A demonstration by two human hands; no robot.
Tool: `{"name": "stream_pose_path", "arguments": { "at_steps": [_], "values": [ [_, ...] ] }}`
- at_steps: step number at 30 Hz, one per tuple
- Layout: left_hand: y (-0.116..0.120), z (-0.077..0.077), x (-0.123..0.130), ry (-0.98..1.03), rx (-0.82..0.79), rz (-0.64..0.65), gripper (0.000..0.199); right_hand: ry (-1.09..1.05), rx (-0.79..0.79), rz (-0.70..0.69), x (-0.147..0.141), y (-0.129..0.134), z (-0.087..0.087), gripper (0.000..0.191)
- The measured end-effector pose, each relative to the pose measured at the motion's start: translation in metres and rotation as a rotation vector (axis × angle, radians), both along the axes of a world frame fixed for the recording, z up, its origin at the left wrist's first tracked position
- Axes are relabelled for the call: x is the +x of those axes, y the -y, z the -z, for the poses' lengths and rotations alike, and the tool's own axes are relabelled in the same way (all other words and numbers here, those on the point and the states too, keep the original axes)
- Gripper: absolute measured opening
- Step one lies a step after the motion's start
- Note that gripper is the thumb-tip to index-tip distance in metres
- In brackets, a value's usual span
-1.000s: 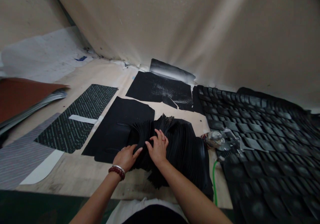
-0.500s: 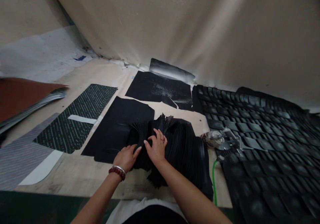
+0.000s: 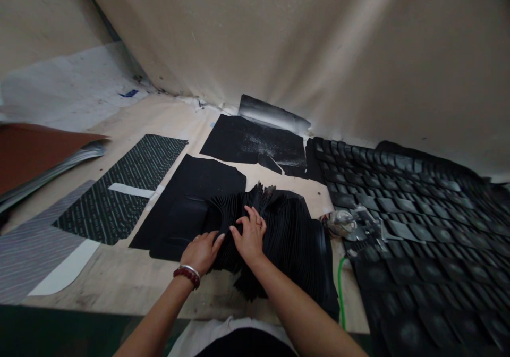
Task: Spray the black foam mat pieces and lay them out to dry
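Brown-topped sheets [image 3: 40, 152] far L, patterned sheet [image 3: 131, 181] next. L hand [image 3: 199, 251] on L end of fanned black stack [image 3: 297, 240], near ctr; grip can't tell. R hand [image 3: 250, 240] on its top, fingers spread. Vs 0.5s ago: ~no chg, so stack's just being steadied, I'd say. R: clear cup-like item [image 3: 341, 222], contents unclear; green hose [image 3: 341, 288] nr it.

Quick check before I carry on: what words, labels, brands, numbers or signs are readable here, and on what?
No text is readable.
Dark patterned sheet: rows of tiny slanted marks, possibly lettering, too small to read.
Grey sheet: fine slanted lines, no legible words.
Black stack: no lettering visible.
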State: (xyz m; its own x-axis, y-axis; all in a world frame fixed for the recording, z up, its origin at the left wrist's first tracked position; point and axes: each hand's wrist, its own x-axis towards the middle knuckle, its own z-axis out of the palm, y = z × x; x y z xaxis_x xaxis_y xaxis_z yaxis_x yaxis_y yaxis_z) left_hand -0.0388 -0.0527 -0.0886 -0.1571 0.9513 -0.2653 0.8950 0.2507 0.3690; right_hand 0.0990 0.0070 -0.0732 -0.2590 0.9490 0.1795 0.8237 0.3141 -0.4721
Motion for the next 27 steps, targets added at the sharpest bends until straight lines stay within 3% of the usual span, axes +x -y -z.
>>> {"name": "stream_pose_path", "arguments": {
  "at_steps": [11,16,27],
  "values": [
    [-0.0006,-0.0002,0.0011,-0.012,0.008,0.013,0.057,-0.01,-0.009,0.016,0.0003,-0.0022,0.0018,0.021],
    [-0.0001,0.0012,0.0008,-0.008,-0.004,0.029,0.057,0.007,0.001,0.013,-0.006,0.0011,0.001,0.005],
    [-0.0003,0.0012,0.0012,0.003,-0.018,0.018,0.056,0.016,-0.001,0.002,-0.0044,0.0014,0.0006,0.01]
  ]
}}
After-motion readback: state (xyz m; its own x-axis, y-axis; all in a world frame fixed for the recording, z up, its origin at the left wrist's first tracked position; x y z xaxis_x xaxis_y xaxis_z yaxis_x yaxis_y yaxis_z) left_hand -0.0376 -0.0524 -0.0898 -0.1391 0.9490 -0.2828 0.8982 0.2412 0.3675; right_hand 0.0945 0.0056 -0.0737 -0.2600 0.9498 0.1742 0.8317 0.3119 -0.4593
